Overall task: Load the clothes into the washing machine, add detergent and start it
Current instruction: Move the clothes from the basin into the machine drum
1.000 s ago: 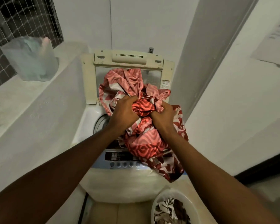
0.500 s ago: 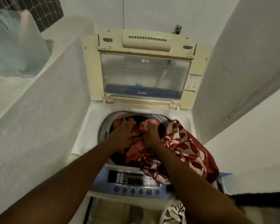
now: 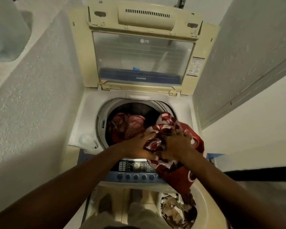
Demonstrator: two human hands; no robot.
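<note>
Bag (image 3: 5, 30): translucent, up on the ledge at far left, blurred.
Wall (image 3: 31, 96): rough white, tight against the washer's left side.
Washer (image 3: 89, 119): top-loader, lid (image 3: 144, 52) standing upright at the back, drum (image 3: 132, 108) open.
Panel (image 3: 135, 171): lit display and a row of round blue buttons along the front edge.
Left hand (image 3: 137, 146): over the drum's front rim, closed on the cloth.
Cloth (image 3: 180, 128): red with white pattern, partly down in the drum, the rest spilling over the right front corner and across the panel.
Right hand (image 3: 177, 146): beside the left, fingers bunched into the same cloth.
Basket (image 3: 208, 202): pale, on the floor at lower right, patterned laundry inside.
</note>
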